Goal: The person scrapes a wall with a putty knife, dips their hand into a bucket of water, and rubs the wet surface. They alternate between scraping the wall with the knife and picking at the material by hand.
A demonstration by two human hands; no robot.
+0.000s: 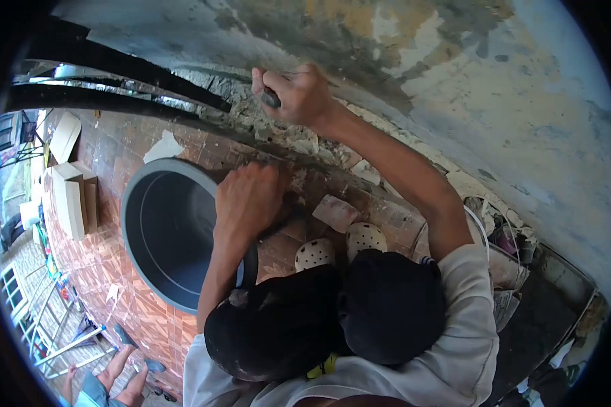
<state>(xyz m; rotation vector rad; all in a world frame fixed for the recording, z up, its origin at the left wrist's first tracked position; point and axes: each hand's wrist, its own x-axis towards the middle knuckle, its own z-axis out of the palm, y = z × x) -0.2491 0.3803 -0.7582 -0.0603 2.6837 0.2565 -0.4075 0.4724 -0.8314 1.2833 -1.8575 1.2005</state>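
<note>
The right hand is clenched around the dark handle of a small tool, arm stretched forward and up, pressing it to the broken grey plaster at the foot of the stained wall. The left hand is balled in a fist lower down, knuckles up; what it grips is hidden. It sits just beside the rim of a round grey plastic tub on red-brown floor tiles, near white perforated clogs.
</note>
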